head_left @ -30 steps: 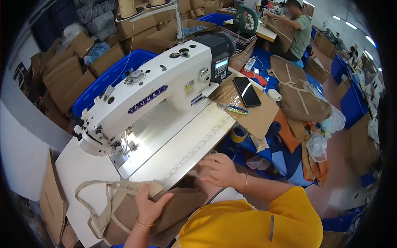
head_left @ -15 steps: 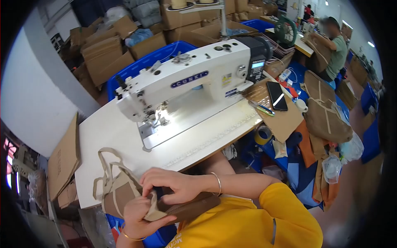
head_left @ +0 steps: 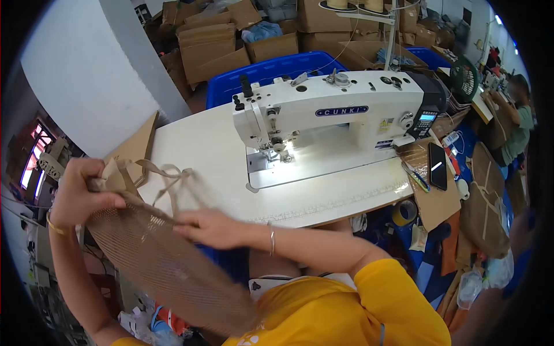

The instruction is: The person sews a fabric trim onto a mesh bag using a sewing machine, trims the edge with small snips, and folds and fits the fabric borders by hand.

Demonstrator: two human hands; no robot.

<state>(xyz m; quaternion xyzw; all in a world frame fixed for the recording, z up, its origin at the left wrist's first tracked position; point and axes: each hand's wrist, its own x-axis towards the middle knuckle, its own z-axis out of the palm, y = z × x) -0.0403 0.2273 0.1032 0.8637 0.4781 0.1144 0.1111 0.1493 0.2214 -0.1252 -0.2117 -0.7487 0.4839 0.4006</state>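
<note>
A brown mesh fabric bag [head_left: 167, 259] with beige straps [head_left: 167, 176] hangs at the left, in front of the table's edge. My left hand [head_left: 81, 193] is closed round its beige upper corner, thumb laid across the fabric. With thumb and fingers together, my right hand [head_left: 203, 228] pinches the bag's upper edge farther right. The lower end of the bag is smeared by motion and reaches down to my yellow shirt. A white sewing machine [head_left: 329, 109] with its lamp lit stands on the table beyond my hands; nothing lies under its needle.
The white sewing table [head_left: 202, 138] has a printed ruler along its front. On its right are a phone [head_left: 437, 166], thread snips [head_left: 416, 177] and a tape roll [head_left: 404, 212]. A blue bin [head_left: 222, 86] and cardboard boxes stand behind. Another person [head_left: 516, 124] works at far right.
The bag has been raised and unfolded from my lap, its mesh side now facing me. My left hand moved up and left, and my right hand shifted along the edge. The view turned left.
</note>
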